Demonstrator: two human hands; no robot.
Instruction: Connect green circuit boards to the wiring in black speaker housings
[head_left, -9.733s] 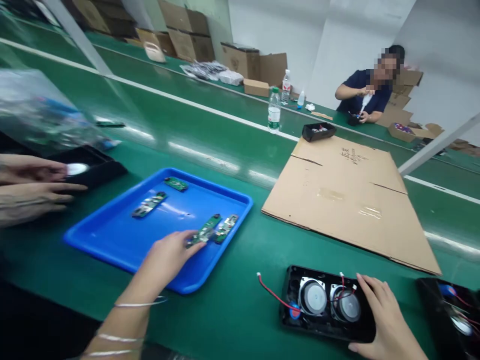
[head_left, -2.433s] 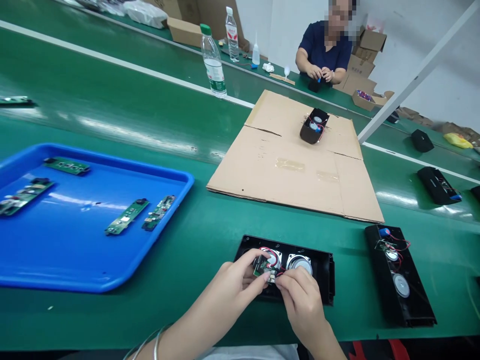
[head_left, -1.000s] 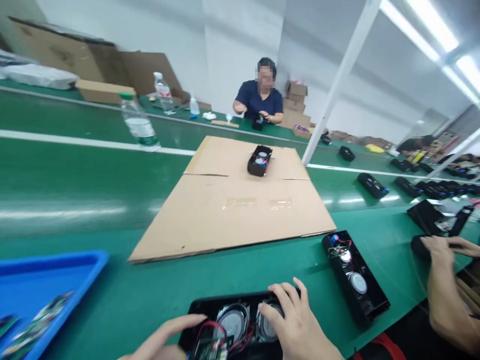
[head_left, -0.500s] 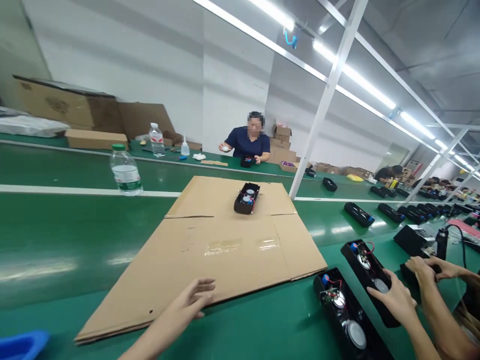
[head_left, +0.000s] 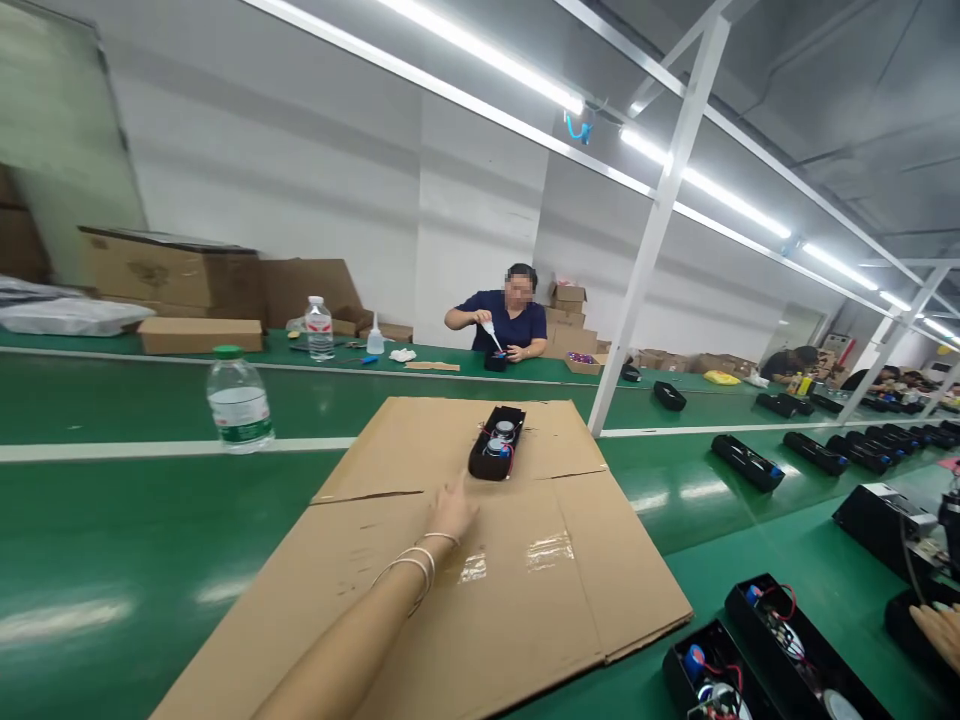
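My left hand reaches forward over the brown cardboard sheet, with white bands round its wrist. Its fingertips are blurred and lie just short of a black housing on the far half of the cardboard; contact cannot be made out. That housing is open on top and shows round silver speakers, a blue part and red wires. My right hand is out of view. Two more open black housings, a nearer one and one beside it, rest on the green table at the lower right.
A water bottle stands at the left. Across the green bench, a person holds a white bottle over a black part. A white post rises behind the cardboard. More black housings and another person's hand are at right.
My left hand has moved forward across the cardboard towards the housing. My right hand, which was on a housing at the right, has left the view. The camera view has tilted up.
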